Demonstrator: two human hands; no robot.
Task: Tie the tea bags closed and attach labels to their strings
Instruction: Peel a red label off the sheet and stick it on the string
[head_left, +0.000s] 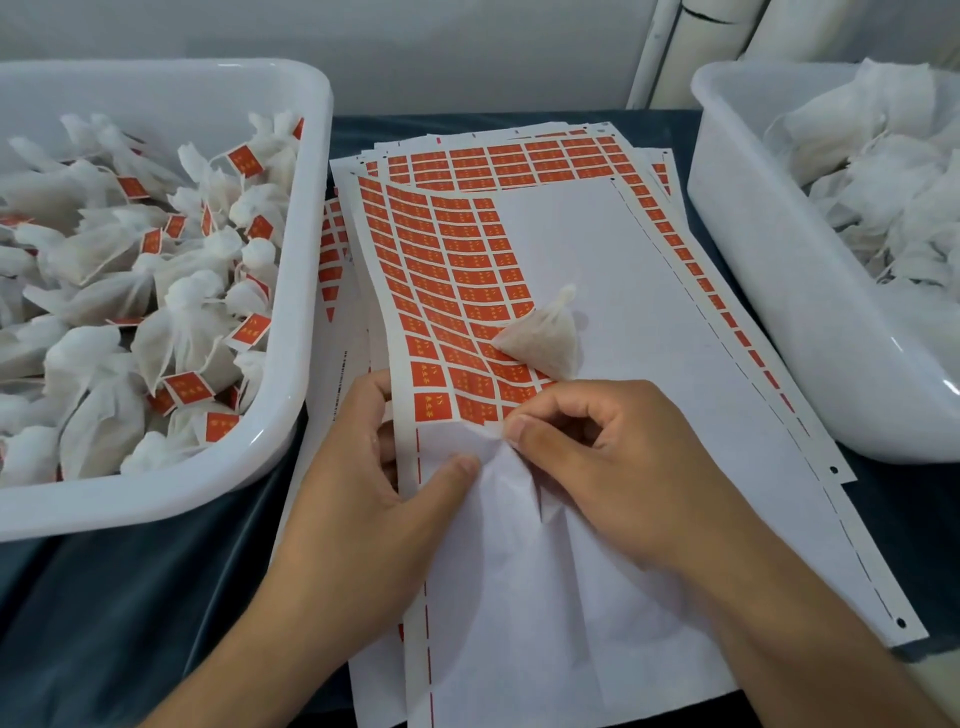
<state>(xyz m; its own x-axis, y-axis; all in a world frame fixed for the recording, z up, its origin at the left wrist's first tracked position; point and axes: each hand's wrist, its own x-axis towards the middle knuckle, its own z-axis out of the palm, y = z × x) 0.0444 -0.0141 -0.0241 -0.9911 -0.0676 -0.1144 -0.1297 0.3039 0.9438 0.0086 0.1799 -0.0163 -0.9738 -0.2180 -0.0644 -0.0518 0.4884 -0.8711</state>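
Note:
A tied white tea bag (545, 338) lies on the top sheet of red labels (452, 291), just above my hands. My left hand (374, 483) grips the sheet's left edge, thumb on top and fingers curled beneath. My right hand (597, 457) pinches the backing paper at the lowest row of labels, where the paper is crumpled into folds. Much of the sheet's right and lower part is bare white backing. The tea bag's string is not visible.
A white tub (306, 291) at the left holds several tied tea bags with red labels. Another white tub (769, 312) at the right holds plain white bags. More label sheets (545, 156) lie stacked under the top one on a dark cloth (130, 597).

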